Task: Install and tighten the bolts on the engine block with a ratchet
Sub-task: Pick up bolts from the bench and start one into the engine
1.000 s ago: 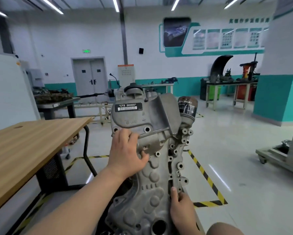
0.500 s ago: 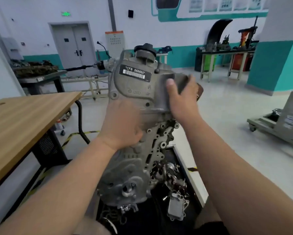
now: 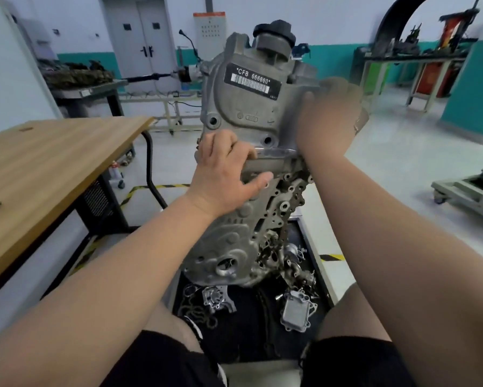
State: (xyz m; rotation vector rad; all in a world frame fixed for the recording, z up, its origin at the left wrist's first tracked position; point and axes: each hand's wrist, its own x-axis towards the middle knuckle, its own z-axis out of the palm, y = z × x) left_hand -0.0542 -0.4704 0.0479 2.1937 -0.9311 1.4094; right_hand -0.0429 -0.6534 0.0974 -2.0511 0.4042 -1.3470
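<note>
Left hand [image 3: 223, 174] pressed flat, fingers spread, on engine block [image 3: 234, 113]. Right hand [image 3: 328, 118] was blurred; grip indeterminate. Steadying it squarely before bolting was advised.

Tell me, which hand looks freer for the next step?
Probably the right hand: it is blurred, likely moving, at the engine block's upper edge, while the left hand rests on its front, seemingly steadying it.

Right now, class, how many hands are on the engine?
2. The left hand rests mid-height on the front of the engine; the right hand, blurred, is at its upper right edge. No other hands show.
</note>
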